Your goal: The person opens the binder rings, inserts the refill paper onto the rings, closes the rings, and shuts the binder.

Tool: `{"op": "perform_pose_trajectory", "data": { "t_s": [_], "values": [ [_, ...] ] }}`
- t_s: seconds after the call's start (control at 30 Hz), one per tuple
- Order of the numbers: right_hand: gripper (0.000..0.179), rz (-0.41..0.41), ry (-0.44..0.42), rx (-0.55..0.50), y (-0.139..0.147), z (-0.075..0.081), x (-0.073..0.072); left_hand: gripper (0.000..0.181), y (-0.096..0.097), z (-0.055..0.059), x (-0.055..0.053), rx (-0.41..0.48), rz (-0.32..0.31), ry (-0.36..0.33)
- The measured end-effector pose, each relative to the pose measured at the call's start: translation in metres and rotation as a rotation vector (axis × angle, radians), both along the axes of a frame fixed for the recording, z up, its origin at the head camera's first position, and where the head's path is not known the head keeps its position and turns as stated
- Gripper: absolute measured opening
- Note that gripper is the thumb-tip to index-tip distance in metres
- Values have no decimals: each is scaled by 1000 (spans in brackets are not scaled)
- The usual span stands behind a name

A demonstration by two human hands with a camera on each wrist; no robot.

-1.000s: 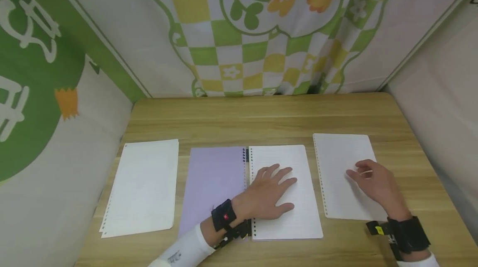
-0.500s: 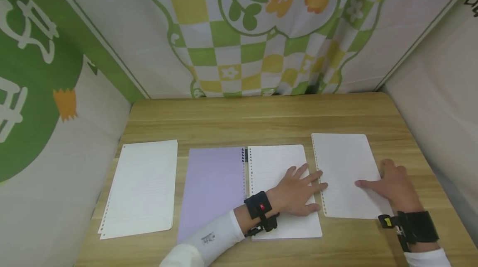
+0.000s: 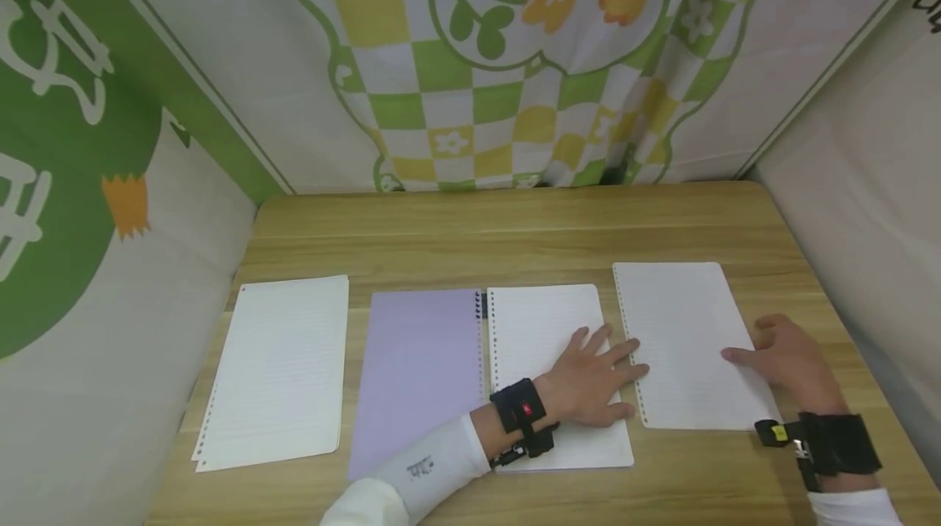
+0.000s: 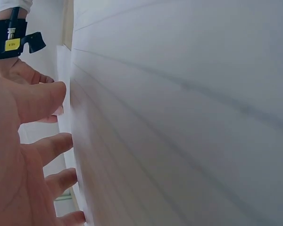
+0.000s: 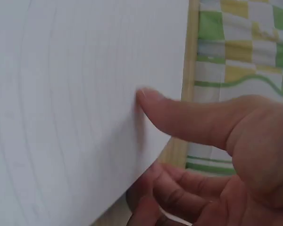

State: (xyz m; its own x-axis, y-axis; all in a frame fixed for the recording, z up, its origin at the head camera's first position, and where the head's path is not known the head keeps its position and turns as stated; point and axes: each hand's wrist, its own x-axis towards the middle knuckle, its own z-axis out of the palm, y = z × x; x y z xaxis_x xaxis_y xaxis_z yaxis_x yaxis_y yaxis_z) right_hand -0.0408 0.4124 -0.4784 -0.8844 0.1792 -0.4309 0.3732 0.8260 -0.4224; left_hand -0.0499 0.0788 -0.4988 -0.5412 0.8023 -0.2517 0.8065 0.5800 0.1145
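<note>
My left hand [image 3: 591, 379] lies spread on the white lined page [image 3: 544, 314] of an open ring binder notebook. Its fingertips reach past that page to the punched left edge of the loose-leaf paper [image 3: 680, 330] on the right. At the paper's right edge is my right hand [image 3: 787, 358]. In the right wrist view, its thumb [image 5: 179, 115] presses on top of the lined sheet while the other fingers curl at and under the edge, pinching it. How many sheets it holds cannot be told.
The notebook's purple cover [image 3: 419, 371] lies flat to the left of the page, with black rings [image 3: 479, 305] showing along the spine. Farther left, loose punched sheets [image 3: 283, 371] overlap on the wooden table [image 3: 470, 232]. A patterned curtain [image 3: 478, 101] hangs behind the table.
My left hand has slid right across the page to the loose-leaf paper's punched edge. My right hand has moved from above the paper to its right edge and taken hold there.
</note>
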Motion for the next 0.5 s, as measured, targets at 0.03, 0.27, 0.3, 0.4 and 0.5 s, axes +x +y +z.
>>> {"op": "perform_pose_trajectory", "data": {
  "t_s": [0.03,0.27,0.3,0.4,0.5],
  "values": [
    [92,-9,-10,-15,4,-1,0,64,0,0,0,-3,1,-1],
    [90,-40,-84,-124,26,-6,-2,66,0,2,0,-6,9,-3],
    [92,-50,-97,-130,28,-6,-2,67,0,2,0,-5,12,-3],
    [94,-74,-110,-122,31,-7,-2,67,0,2,1,-2,23,-1],
    [93,-82,-111,-131,32,-6,-1,67,-1,1,2,2,35,7]
  ]
}}
